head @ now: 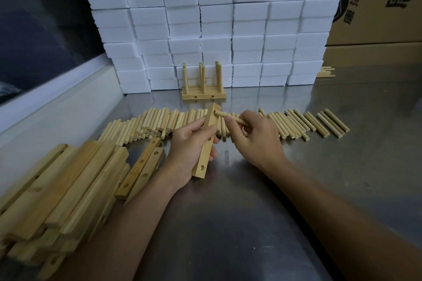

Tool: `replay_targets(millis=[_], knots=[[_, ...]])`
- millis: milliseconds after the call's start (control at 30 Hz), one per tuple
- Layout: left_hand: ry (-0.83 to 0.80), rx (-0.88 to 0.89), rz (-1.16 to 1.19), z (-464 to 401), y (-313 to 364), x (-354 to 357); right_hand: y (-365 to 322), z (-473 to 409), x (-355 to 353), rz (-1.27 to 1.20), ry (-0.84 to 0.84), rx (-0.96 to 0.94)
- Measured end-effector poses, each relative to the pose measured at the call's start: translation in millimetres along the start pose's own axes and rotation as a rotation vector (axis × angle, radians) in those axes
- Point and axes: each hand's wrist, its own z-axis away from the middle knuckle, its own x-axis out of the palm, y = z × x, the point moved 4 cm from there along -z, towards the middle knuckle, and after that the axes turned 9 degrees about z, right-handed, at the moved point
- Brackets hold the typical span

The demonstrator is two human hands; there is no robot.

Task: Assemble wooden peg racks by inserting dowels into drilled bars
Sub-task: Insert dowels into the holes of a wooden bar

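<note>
**One dowel at the top hole of the bar**

From your head view: your left hand (pixel 190 143) grips one square drilled bar (pixel 206 143), tilted above the steel tabletop (pixel 251 189). Your right hand (pixel 255 137) pinches one round dowel (pixel 230 117), tip at the top hole. One finished rack (pixel 203 91) stands behind; loose dowels (pixel 296 123) too many to count.

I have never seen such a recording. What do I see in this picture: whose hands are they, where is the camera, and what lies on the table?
There is no machine. A person wears the camera on the head, looking down at their own hands. The left hand grips a drilled wooden bar. The right hand pinches a dowel, its tip at the bar's top hole. On the metal table lie loose dowels, more bars and one finished rack before white foam blocks.
</note>
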Motion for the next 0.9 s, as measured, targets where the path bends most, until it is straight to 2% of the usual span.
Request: replay_targets(millis=[400,900], knots=[[-0.032,0.083,-0.079,-1.7,0.4,-0.3,1.7,-2.3,-2.3,0.034,0.002,-0.055],[-0.071,0.140,-0.420,-0.6,0.5,-0.7,2.0,0.8,-4.9,0.288,-0.045,-0.116]])
